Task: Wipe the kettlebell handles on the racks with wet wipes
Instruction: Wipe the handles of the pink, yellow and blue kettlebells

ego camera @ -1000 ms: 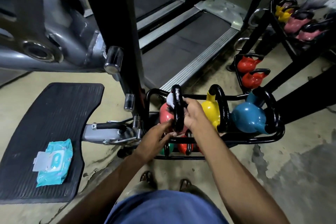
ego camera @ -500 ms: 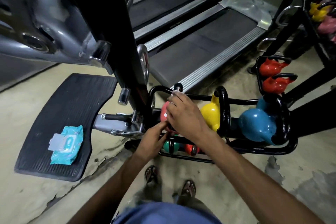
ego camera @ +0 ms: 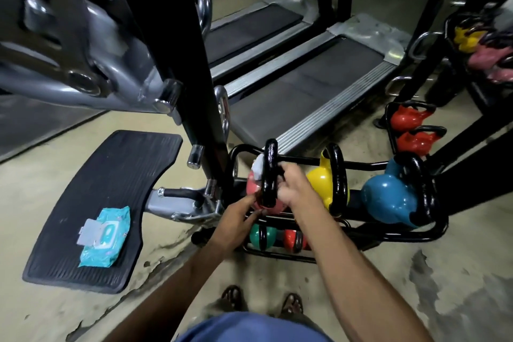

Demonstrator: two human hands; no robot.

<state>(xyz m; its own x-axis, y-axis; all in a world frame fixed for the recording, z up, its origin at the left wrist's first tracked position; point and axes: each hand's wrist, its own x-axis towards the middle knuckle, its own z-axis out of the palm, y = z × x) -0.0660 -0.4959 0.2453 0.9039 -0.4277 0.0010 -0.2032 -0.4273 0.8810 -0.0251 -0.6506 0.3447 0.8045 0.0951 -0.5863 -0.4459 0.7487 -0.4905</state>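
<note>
Pink kettlebell [ego camera: 252, 189] sits at the left end of the rack's [ego camera: 366, 166] upper tier. Right hand [ego camera: 294, 189] curls round its black handle [ego camera: 270, 172], with a white wipe [ego camera: 259, 168] bunched against it. Left hand [ego camera: 236, 219] touches the kettlebell's near side, fingers straight. Wipes pack [ego camera: 107, 233] lies on the mat [ego camera: 111, 175], well left.

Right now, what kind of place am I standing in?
Most likely a gym. Two treadmills stand side by side, coloured kettlebells sit in a low black rack, and what looks like a grey weight-machine frame rises on the left.
</note>
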